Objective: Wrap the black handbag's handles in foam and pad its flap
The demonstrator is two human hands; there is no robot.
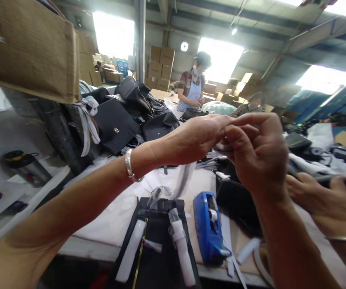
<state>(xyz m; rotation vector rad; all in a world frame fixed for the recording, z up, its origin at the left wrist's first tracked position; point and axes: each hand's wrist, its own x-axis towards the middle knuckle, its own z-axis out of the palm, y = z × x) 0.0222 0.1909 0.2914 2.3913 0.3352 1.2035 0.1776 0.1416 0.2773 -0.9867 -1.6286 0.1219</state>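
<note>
My left hand (204, 134) and my right hand (258, 150) meet in front of me, raised above the table, fingers pinched together. A small, dark-edged curved piece (223, 148) shows between them; its kind is unclear. Beneath the hands hangs a pale translucent strip (185, 176), blurred, reaching towards the top of a black bag (159, 241). That bag lies near the table's front edge, with a gold zip (141, 251) and white foam-wrapped pieces (182, 251) on it. Right of the bag stands a blue tape dispenser (207, 228).
A heap of black bags (115, 124) lies at the back left. Another person's hand (320, 196) works close on the right. A person in an apron (192, 90) stands across the table. A brown box-like bag (28, 52) juts in at upper left, above a flask (26, 166).
</note>
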